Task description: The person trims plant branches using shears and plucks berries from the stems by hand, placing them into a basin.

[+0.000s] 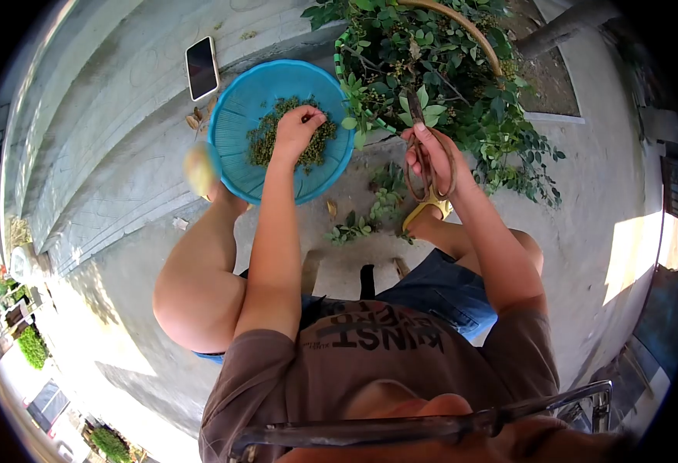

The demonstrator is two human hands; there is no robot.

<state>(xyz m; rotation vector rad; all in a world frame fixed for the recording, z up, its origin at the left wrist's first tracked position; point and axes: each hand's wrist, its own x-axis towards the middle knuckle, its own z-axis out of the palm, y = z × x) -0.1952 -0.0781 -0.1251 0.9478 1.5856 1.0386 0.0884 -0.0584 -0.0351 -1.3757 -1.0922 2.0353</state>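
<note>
My left hand point(297, 133) is over a blue plastic basket point(231, 131), low above the small green berries point(262, 147) heaped in it. Its fingers are pinched together, and whatever they may hold is too small to make out. My right hand point(438, 154) grips a pair of rusty scissors point(446, 187) by the looped handles, blades pointing away from me. Just beyond the blades, leafy branches point(462, 85) with clusters of small berries fill a second basket with an arched handle point(470, 29).
A phone point(201, 68) lies on the step left of the blue basket. Concrete steps point(130, 85) rise on the left. Fallen leafy sprigs point(350, 230) lie on the ground between my feet, near a yellow sandal point(428, 212). Dry leaves point(194, 120) rest beside the basket.
</note>
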